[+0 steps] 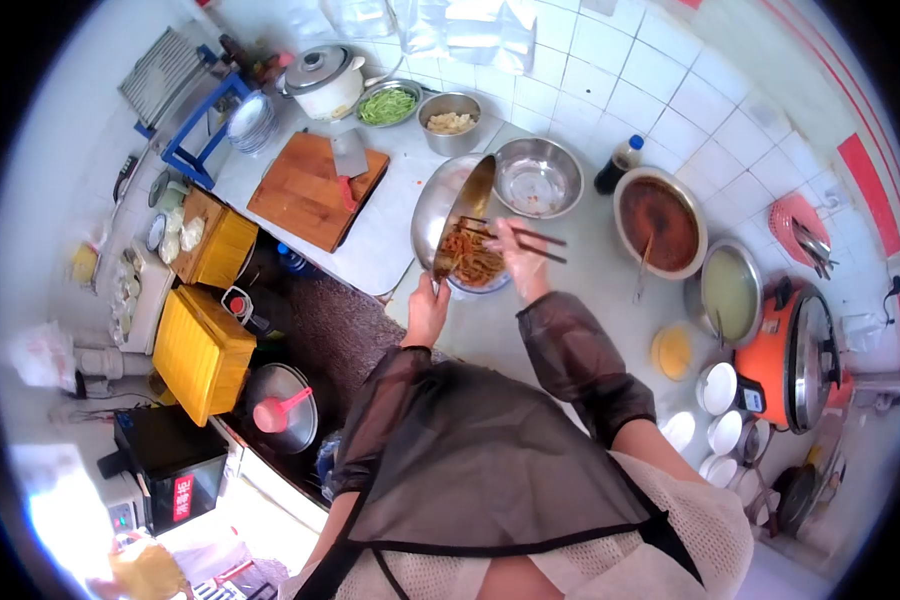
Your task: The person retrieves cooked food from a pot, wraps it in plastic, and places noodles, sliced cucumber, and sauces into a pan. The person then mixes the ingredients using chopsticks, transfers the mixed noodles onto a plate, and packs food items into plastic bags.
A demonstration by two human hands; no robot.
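Observation:
My left hand grips the near rim of a shiny steel mixing bowl, which is tipped on its side with its oily inside facing right. In my right hand, which wears a clear plastic glove, is a pair of dark chopsticks. Their tips reach over reddish-brown dressed noodles or shreds, just at the tipped bowl's mouth. Beneath that food, the pale rim of a plate shows; most of it is covered.
Another steel bowl stands behind. To the right are a pot of red sauce, a pot of pale green liquid and an orange rice cooker. A cleaver lies on the cutting board at left, near shredded greens.

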